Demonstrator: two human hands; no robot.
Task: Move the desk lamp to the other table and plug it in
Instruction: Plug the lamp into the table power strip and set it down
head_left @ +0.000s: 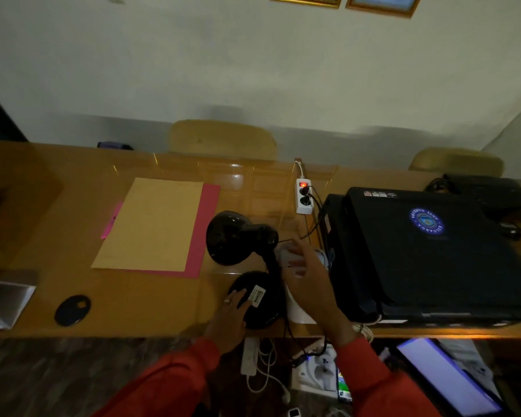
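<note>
The desk lamp [247, 260] is seen at lower centre of the frame, standing on the wooden table [57, 206] just left of a black printer [433, 254]. Its round base sits near the table's front edge, and its dark shade is tipped over toward the papers [154, 224] further left. It is judged to be bottom-heavy: the base probably carries most of the weight, while the thin bent neck looks flexible and is a poor place to lift from. The glossy shade may be slippery and holds a bulb, so the base is judged the safer hold, with the neck only steadied. The left hand [233, 311] is laid flat on the base, fingers spread over its top beside a white label, pressing rather than gripping. The right hand [306, 275] is reached past the neck, just right of it, toward a pale object; whether anything is gripped cannot be told. A thin black cord runs from the lamp toward the white power strip [303, 196] above, where a red light glows, so it will likely need unplugging first.
</note>
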